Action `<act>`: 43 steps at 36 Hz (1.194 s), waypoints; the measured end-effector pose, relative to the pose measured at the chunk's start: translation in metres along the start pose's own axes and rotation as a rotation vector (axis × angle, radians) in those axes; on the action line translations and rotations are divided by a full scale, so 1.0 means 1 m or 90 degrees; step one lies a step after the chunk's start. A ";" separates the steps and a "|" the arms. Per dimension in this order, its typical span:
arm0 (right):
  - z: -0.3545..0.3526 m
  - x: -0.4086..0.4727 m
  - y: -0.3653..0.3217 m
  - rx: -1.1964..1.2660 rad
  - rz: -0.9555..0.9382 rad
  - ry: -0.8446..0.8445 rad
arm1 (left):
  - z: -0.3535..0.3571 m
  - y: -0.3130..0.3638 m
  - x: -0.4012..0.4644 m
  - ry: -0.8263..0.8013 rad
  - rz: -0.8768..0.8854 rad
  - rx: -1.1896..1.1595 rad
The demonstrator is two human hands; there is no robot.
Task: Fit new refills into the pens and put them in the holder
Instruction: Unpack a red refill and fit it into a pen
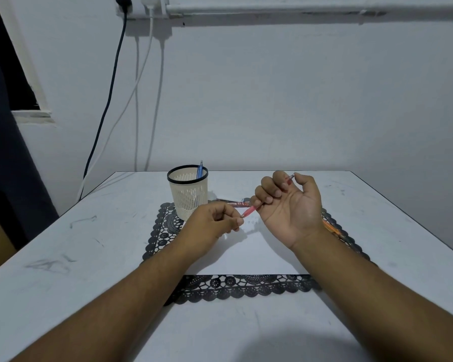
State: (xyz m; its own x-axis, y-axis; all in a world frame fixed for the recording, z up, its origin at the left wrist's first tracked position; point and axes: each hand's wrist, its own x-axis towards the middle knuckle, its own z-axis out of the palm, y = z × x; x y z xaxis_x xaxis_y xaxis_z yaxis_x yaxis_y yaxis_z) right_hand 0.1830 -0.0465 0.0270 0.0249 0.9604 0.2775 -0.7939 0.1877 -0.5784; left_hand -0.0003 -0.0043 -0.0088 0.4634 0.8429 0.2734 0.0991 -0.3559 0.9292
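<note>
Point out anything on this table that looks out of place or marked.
Nothing spilled or broken. The table carries dark scuffs at its left, and an orange pen lies half hidden behind the right hand.

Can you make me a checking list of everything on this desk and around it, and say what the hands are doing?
Surface: white table, scuffed with grey marks; black lace mat with a white sheet on it.
Job's things: red pen held between both hands; cream holder standing on the mat, a blue pen inside; packet of refills behind the hands; orange pen partly hidden by the right wrist.
Clutter: nothing seen.
Grips: left hand pinches the red pen's near end; right hand curls round its barrel, palm up.
Cables: one dark cable and white cables hang from wall sockets.
Surroundings: pale wall, pipe along the top, dark window at left.
</note>
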 end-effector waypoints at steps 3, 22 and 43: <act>0.000 0.000 0.000 -0.003 0.000 -0.002 | 0.000 0.001 0.000 -0.002 0.001 0.003; -0.001 -0.002 -0.001 -0.003 -0.009 -0.028 | 0.001 0.003 -0.001 0.000 0.000 -0.016; -0.001 -0.002 -0.002 -0.002 -0.005 -0.038 | 0.000 0.000 -0.001 -0.026 0.001 0.002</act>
State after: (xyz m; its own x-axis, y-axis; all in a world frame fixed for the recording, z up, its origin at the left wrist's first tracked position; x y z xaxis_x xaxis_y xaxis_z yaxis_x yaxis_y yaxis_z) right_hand 0.1850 -0.0488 0.0263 -0.0044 0.9449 0.3272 -0.7914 0.1967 -0.5787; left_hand -0.0010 -0.0048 -0.0090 0.4987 0.8253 0.2649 0.1010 -0.3588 0.9279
